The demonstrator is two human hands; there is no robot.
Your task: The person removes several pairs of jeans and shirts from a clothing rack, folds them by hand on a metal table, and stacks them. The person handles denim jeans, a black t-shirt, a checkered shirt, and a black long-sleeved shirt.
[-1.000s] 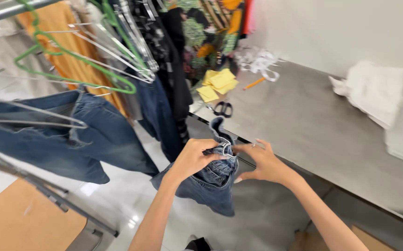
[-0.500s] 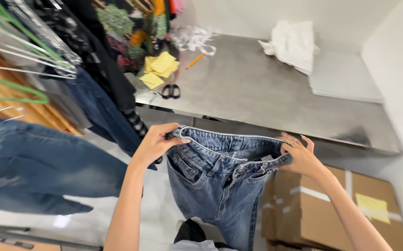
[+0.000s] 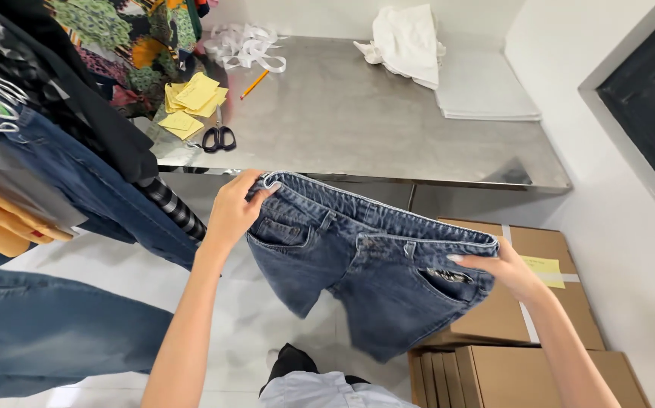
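I hold a pair of dark blue jeans (image 3: 358,264) spread out by the waistband in front of me, below the edge of a steel table (image 3: 373,128). My left hand (image 3: 233,208) grips the left end of the waistband near a front pocket. My right hand (image 3: 497,268) pinches the right end of the waistband, fingers over the other pocket. The legs hang down toward the floor and bunch below.
Clothes on hangers (image 3: 55,106) fill the left side, with more jeans (image 3: 48,332) lower left. On the table lie scissors (image 3: 218,137), yellow paper slips (image 3: 191,102), a pencil (image 3: 254,83), white cloth (image 3: 407,41) and a folded grey sheet (image 3: 486,91). Cardboard boxes (image 3: 546,325) stand at lower right.
The jeans went from bunched between my hands to stretched wide by the waistband. My hands moved apart, and my view swung right toward the table and boxes.
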